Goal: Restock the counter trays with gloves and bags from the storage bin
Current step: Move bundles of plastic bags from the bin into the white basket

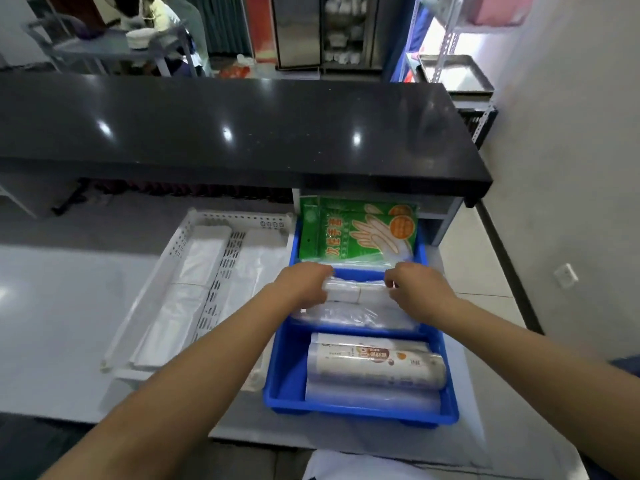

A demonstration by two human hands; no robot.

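Closest to the person, the blue storage bin (360, 407) sits on the pale counter (52, 323), and at its near end lie rolls of clear bags (375, 363) with a printed label, still waiting to be taken out. A little farther in, both hands are down in the middle of the bin on a white bundle of bags (358, 294) that lies on top of a soft heap of clear plastic. The left hand (304, 284) curls over the left end of the bundle and the right hand (417, 289) curls over the right end, so the hands are apart with the bundle held between them. It looks like the person is about to lift this bundle out, but it has not left the bin yet. To the left of the bin, touching or just beside it, is the white tray (194, 233) with holes in its walls. It has two long parts, and both already hold flat white bags, so some restocking looks done. At the far end of the bin, green packs of gloves (356, 230) lean up under the edge of the black counter top (242, 133). These gloves are still in the bin, so they have yet to go out. I would say the job is partly done, with the bundle, the rolls and the gloves left.
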